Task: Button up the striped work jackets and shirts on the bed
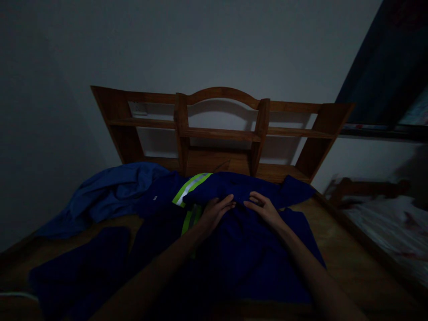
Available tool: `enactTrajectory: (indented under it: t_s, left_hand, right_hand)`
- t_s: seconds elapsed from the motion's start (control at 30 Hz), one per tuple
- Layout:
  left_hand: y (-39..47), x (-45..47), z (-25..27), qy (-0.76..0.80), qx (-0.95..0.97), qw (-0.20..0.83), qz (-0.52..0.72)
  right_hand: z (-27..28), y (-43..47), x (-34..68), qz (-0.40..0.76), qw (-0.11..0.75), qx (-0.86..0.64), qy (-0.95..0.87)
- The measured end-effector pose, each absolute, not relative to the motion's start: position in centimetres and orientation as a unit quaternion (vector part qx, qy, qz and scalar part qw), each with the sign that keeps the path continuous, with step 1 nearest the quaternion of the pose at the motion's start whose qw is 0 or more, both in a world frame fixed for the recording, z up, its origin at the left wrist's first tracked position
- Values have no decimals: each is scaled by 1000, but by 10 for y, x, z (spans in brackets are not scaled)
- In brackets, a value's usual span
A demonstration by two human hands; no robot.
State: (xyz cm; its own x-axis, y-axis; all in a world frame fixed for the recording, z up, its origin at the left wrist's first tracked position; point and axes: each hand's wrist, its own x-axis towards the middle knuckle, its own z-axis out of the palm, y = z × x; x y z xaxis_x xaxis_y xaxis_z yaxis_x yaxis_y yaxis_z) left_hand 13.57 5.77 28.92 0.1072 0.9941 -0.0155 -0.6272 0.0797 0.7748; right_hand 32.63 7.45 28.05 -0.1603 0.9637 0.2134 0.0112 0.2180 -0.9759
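A dark blue work jacket (pixel 261 254) with yellow-green and silver reflective strips (pixel 192 187) lies spread on a wooden desk top (pixel 337 236). My left hand (pixel 217 211) is over the jacket's upper middle, just right of the strips, fingers stretched toward the right. Facing it, my right hand (pixel 265 211) has bent fingers with gaps between them. Both hands are close to the cloth, a short way apart. No cloth shows between their fingers, though the dim light hides whether the fingertips touch it.
A wooden shelf unit (pixel 222 133) stands behind the jacket against the wall. Lighter blue cloth (pixel 117 189) is bunched at the left, and dark blue cloth (pixel 83 263) lies nearer. A white cable (pixel 18 294) is at lower left. Whitish plastic (pixel 391 223) lies beyond the right edge.
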Motion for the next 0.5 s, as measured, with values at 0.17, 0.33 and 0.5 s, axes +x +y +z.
enactTrajectory:
  t_s: [0.17,0.33,0.5]
  left_hand:
    - [59,140,290,350,360,622,601]
    - [67,140,281,399,433,591,552]
    - [67,136,268,458,451,622,447]
  right_hand:
    - [279,77,328,455,512,-414,-600]
    - [278,78,328,458,492,-398,-624]
    - [276,78,329,445,475,-422,-631]
